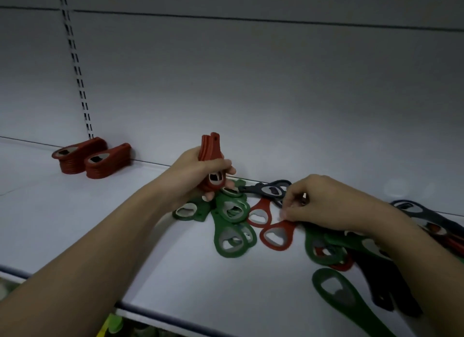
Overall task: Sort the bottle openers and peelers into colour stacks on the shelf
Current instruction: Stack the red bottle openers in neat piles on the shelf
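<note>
While the left hand (198, 171) grips upright red plastic bottle openers (210, 150), the right hand (324, 201), at three o'clock, pinches a flat red opener (276, 236).

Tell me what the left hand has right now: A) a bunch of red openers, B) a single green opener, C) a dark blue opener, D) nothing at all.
A: the left hand grips a bunch of red openers held upright above the shelf, while the right hand pinches another red opener lying in the mixed pile.
</note>
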